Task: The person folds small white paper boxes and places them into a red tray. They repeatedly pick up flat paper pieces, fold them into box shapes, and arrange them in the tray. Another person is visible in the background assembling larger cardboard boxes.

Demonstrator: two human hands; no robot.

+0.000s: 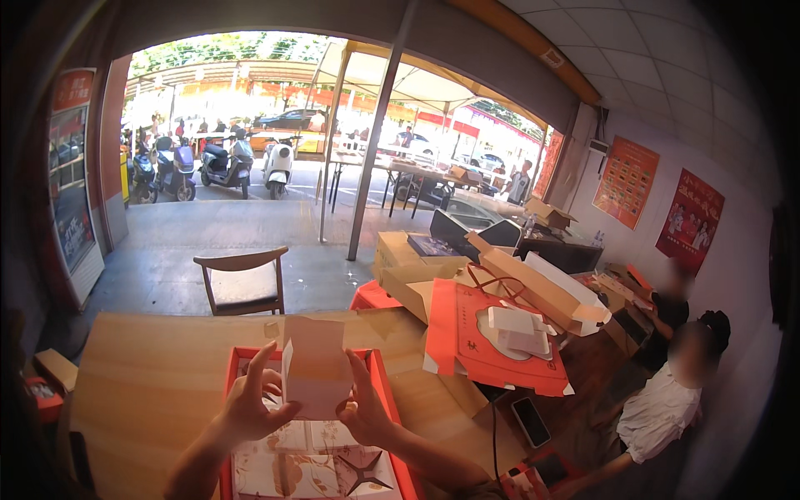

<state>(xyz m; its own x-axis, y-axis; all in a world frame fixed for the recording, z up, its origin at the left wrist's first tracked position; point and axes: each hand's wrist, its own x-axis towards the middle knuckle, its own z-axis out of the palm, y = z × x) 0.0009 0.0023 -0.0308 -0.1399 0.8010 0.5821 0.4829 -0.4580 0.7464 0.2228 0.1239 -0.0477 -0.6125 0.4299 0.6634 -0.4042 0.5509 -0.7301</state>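
Observation:
Both my hands hold up a small pale cardboard box (315, 371) with its top flap open, above an orange-red tray box (381, 385). My left hand (250, 404) grips the small box's left side with fingers spread. My right hand (362, 408) holds its right side and lower corner. The tray box lies on the wooden table (150, 383) right in front of me and holds patterned cream-and-brown inserts (308, 462) with a dark star shape.
An orange gift bag (483, 337) with white cards lies to the right, beside stacked cardboard boxes (417, 267) and a phone (530, 421). A wooden chair (243, 279) stands beyond the table. Two people sit at right (667, 400). Scooters are parked outside.

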